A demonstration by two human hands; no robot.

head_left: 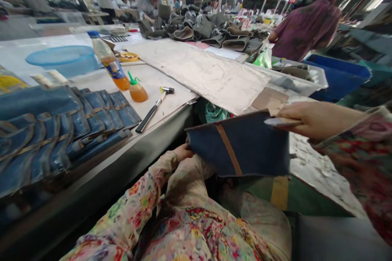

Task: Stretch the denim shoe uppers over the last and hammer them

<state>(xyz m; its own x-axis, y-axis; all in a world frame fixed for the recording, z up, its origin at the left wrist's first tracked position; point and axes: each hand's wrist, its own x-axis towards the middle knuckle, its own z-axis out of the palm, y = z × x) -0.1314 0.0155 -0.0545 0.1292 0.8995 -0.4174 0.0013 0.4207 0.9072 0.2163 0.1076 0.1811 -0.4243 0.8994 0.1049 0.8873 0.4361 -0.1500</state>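
Note:
A dark blue panel [254, 147] of leather-like material, with a tan strip [228, 149] across it, hangs tilted over my lap. My left hand [183, 152] is closed on its left edge, the fingertips partly hidden behind it. At the upper right corner, my right hand [298, 117] is closed too, pinching the panel's edge. A slim pale tool with a pointed end [278, 122] sticks out leftward from those same fingers; its exact kind is unclear. To the left, several similar blue pieces [88, 110] with tan strips lie overlapped on the table.
A hammer [154, 110], a squeeze bottle [137, 89] with a green nozzle and an orange-liquid bottle [112, 63] stand around the left table. Pale cloth [208, 71] covers the middle board. Grey pieces [202, 28] pile up behind. A white bin [306, 83] and a person [306, 28] are at right.

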